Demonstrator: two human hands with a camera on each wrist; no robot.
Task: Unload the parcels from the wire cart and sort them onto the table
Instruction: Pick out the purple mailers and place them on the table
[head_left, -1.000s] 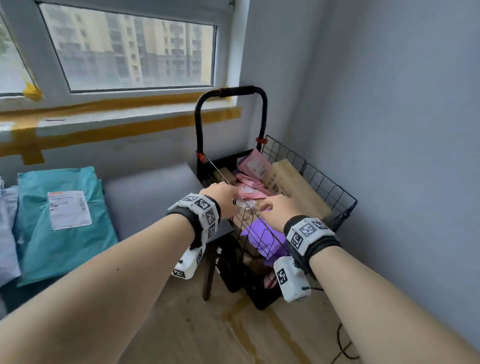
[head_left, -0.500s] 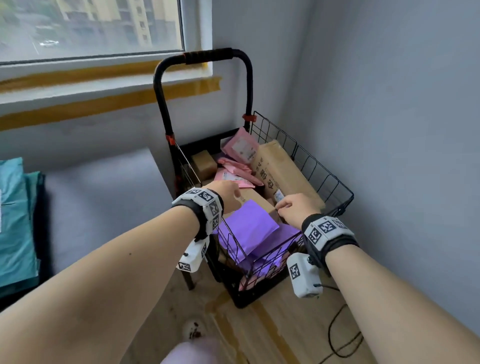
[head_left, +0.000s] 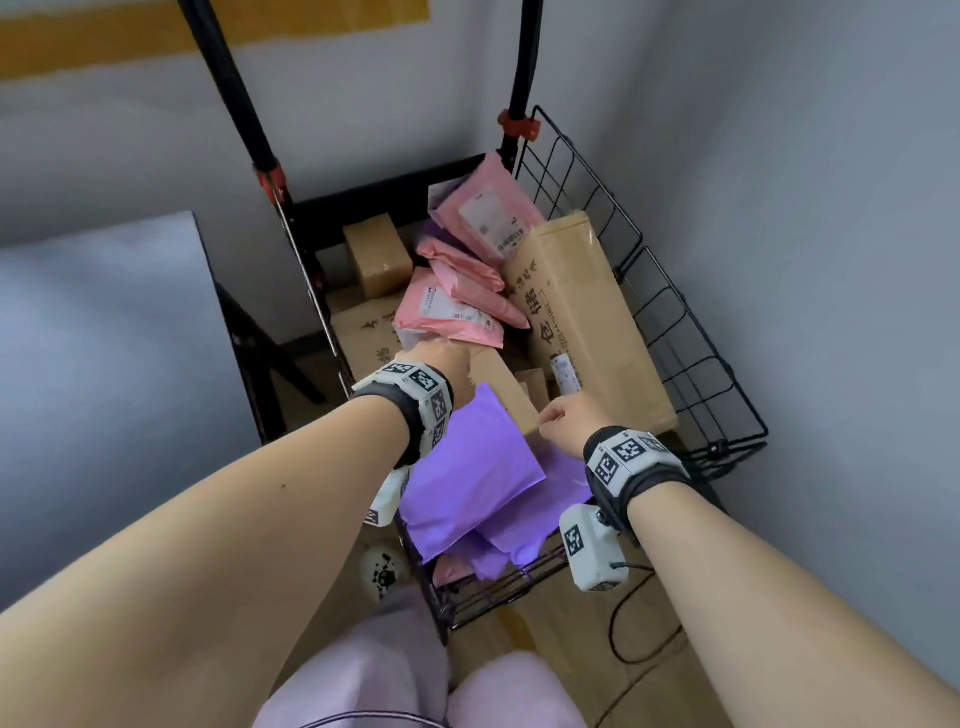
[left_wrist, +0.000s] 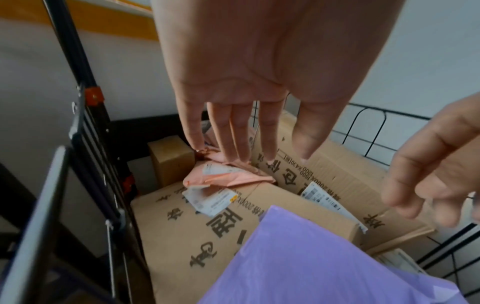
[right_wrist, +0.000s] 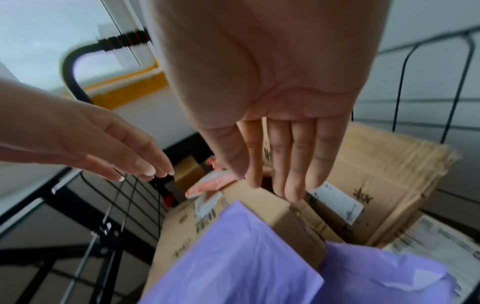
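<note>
My left hand (head_left: 441, 364): centre of the head view, over the cart, fingers (left_wrist: 233, 135) straight and slightly spread, holding nothing; in the left wrist view their tips line up with the crumpled pink mailers, and I cannot tell whether they touch.
My right hand (head_left: 574, 421): just right of centre, fingers (right_wrist: 293, 164) straight and close together, empty, pointing down above the edge of a printed carton.
Purple mailers (head_left: 467, 478): lowest in the basket, nearest me, under both wrists; the top one lies on a printed carton.
Printed carton (left_wrist: 197, 232): flat beneath the purple mailer, black characters on its top and a white label near its far edge.
Long carton (head_left: 582, 322): right of centre, tilted against the basket's right wire side.
Pink mailers (head_left: 452, 306): above centre, piled between the two cartons; one more stands against the back right corner.
Small box (head_left: 379, 254): far left corner of the basket, plain brown.
Wire cart (head_left: 691, 364): black mesh basket filling the middle of the frame, two black handle posts with red clamps rising to the top edge.
Table (head_left: 104, 338): grey surface at the left edge, beside the cart.
</note>
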